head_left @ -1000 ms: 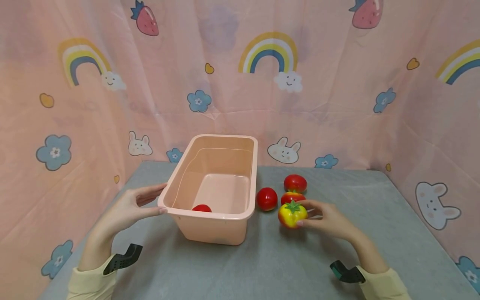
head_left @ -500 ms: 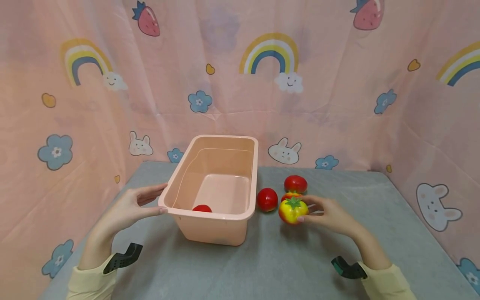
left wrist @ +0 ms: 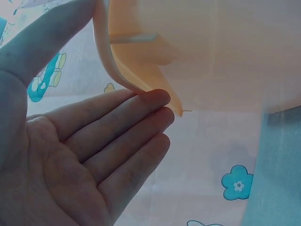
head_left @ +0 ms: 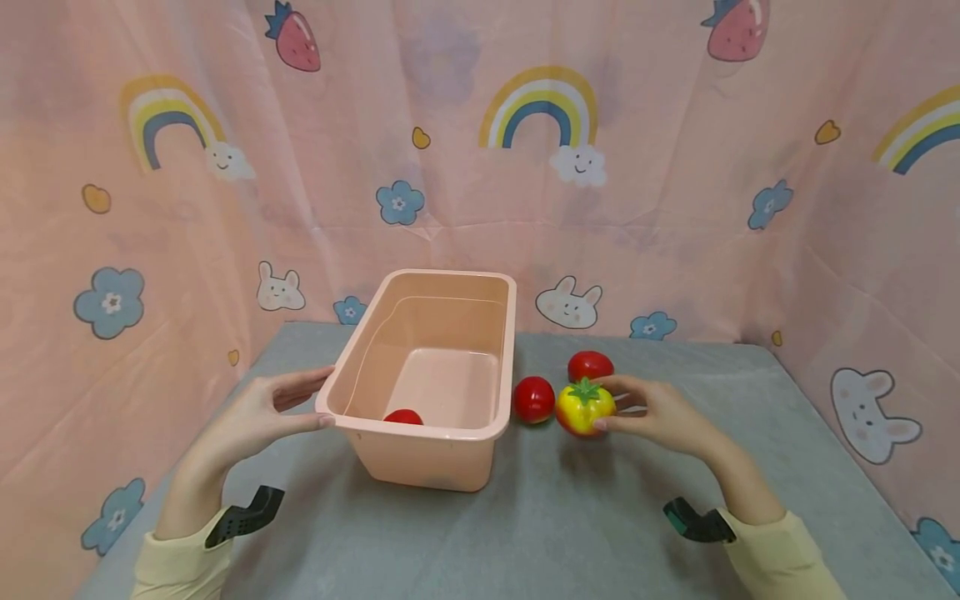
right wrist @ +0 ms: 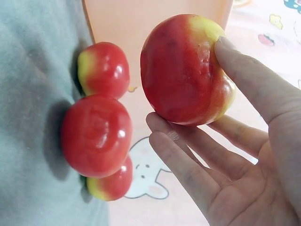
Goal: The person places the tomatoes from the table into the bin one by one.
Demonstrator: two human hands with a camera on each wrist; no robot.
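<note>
My right hand [head_left: 660,414] pinches a yellow-and-red tomato [head_left: 583,410] with a green leafy top between thumb and fingers. The right wrist view shows the red underside of this held tomato [right wrist: 181,70], raised off the table. Beyond it rest a nearer red tomato [right wrist: 96,136] and two others, one of them hidden from the head view behind the held one. My left hand [head_left: 258,417] touches the near left corner of a peach plastic tub [head_left: 427,457], fingers fairly straight along the rim and thumb at its front. Inside the tub, partly hidden by the front rim, is a red tomato [head_left: 403,417].
A red tomato [head_left: 534,400] lies close to the tub's right side, with another red tomato [head_left: 589,365] farther back. The grey tabletop [head_left: 600,533] meets a pink patterned curtain [head_left: 660,192] at the back and sides.
My right hand has lifted the yellow-and-red tomato and moved it slightly away from me, so it now covers the tomato behind it. The left hand and tub have stayed put.
</note>
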